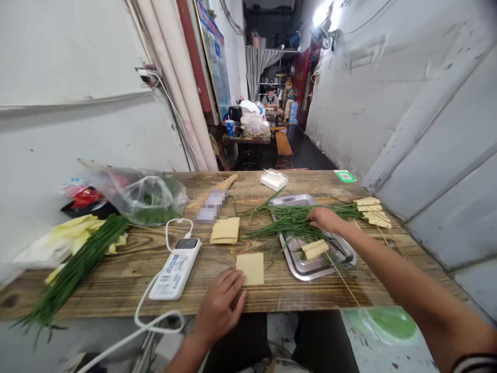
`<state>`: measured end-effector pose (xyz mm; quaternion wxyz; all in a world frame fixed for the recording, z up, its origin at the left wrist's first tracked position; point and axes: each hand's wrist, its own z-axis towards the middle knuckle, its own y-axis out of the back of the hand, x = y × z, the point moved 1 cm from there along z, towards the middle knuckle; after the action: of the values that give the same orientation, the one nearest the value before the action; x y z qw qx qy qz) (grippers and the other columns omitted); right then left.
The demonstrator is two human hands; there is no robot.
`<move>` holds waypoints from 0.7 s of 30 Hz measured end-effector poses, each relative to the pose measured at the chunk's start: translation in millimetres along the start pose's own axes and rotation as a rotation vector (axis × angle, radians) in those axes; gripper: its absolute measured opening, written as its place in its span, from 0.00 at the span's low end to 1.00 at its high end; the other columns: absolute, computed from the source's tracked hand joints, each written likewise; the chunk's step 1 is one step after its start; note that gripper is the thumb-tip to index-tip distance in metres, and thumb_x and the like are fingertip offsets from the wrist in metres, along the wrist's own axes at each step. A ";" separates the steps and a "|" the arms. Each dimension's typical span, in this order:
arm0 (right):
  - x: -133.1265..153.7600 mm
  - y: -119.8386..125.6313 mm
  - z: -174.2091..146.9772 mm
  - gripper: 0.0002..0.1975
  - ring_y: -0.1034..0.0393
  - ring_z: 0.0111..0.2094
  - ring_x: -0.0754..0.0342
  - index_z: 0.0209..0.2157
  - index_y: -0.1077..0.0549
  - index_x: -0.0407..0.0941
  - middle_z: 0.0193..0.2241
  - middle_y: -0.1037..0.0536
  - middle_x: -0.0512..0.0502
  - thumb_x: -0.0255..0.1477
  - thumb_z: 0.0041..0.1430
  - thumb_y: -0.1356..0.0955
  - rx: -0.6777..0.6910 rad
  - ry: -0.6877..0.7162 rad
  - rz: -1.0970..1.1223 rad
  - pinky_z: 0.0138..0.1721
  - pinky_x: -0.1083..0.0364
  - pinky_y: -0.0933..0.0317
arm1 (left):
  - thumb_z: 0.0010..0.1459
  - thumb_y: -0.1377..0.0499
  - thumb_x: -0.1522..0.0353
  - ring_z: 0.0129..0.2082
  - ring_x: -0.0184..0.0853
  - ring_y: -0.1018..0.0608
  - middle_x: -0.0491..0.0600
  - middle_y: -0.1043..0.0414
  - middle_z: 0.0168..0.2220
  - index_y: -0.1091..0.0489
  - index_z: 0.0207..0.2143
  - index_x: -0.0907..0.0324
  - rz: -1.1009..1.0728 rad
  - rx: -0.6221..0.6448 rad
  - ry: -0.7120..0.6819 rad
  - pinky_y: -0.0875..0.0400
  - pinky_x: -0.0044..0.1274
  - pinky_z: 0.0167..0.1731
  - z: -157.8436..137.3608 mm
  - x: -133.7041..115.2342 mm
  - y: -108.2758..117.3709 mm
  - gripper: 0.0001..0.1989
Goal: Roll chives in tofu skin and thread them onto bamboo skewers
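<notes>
In the head view, the left hand (221, 305) has its fingertips on the left edge of a pale yellow square (252, 269) lying flat on the wooden table (116, 282), thumb apart from the fingers. The right hand (326, 219) reaches into green stalks (289, 220) across a metal tray (301, 270); its fingers bend down, but whether they clamp any I cannot tell. Pale rolls (315, 250) lie in the tray, near the stalks.
</notes>
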<state>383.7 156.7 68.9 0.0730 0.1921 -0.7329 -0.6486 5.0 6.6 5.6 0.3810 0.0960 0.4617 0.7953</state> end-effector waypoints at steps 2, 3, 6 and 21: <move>2.6 -0.8 0.8 0.14 0.28 0.40 0.50 0.43 0.24 0.43 0.39 0.22 0.42 0.32 0.55 0.32 -0.002 0.006 -0.003 0.40 0.58 0.39 | 0.58 0.46 0.71 0.50 0.41 0.27 0.54 0.28 0.48 0.31 0.49 0.58 -0.003 -0.007 0.000 0.28 0.35 0.49 0.2 -0.3 0.2 0.15; 4.4 -1.1 1.1 0.14 0.28 0.40 0.50 0.43 0.24 0.43 0.39 0.22 0.41 0.32 0.55 0.32 -0.004 0.011 -0.005 0.40 0.58 0.39 | 0.59 0.46 0.71 0.50 0.41 0.27 0.54 0.28 0.48 0.31 0.49 0.58 -0.004 -0.013 -0.002 0.28 0.35 0.49 0.4 -0.4 0.2 0.15; 9.2 0.5 0.7 0.11 0.29 0.41 0.50 0.40 0.23 0.42 0.39 0.22 0.41 0.29 0.57 0.34 -0.021 0.022 -0.021 0.40 0.58 0.40 | 0.58 0.46 0.71 0.49 0.40 0.27 0.54 0.28 0.47 0.31 0.49 0.58 -0.008 -0.023 -0.007 0.28 0.35 0.48 0.9 -0.3 0.2 0.15; -8.0 26.4 -11.5 0.10 0.30 0.35 0.48 0.28 0.25 0.38 0.32 0.23 0.35 0.22 0.57 0.38 -0.119 -0.065 -0.111 0.32 0.56 0.46 | 0.57 0.46 0.75 0.51 0.40 0.28 0.55 0.29 0.49 0.33 0.51 0.58 -0.050 -0.128 0.008 0.30 0.36 0.51 5.7 -3.9 6.9 0.18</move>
<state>390.2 151.4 97.6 0.0246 0.2064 -0.6832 -0.7000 7.1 5.7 15.1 0.4043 0.0570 0.4137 0.8138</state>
